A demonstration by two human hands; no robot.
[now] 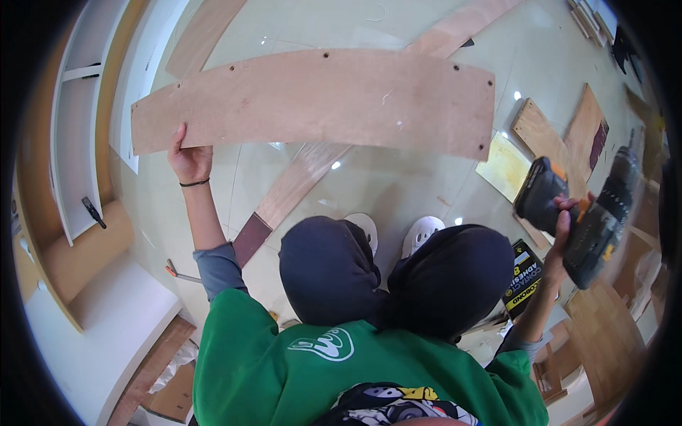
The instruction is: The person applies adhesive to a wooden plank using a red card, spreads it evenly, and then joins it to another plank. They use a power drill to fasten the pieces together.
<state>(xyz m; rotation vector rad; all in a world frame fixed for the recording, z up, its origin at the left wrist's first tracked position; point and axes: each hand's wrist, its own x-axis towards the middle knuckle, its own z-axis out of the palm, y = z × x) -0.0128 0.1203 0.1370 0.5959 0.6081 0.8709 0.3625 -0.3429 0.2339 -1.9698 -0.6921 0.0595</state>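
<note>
My left hand grips the lower edge of a long, light-brown plywood board near its left end. The thumb lies on the board's face and the other fingers are hidden behind it. Dark screw heads or holes dot its upper edge and right end. At the right, my right hand is closed round the handle of a cordless drill, black with orange parts. Its bit points up and away, and its bulky battery end sits left of the hand. The drill is slightly blurred.
A wooden plank lies on the glossy tiled floor beneath the board. More wood pieces rest at the right, near a black and yellow can. White and wooden shelving stands at the left, with a clamp on the floor.
</note>
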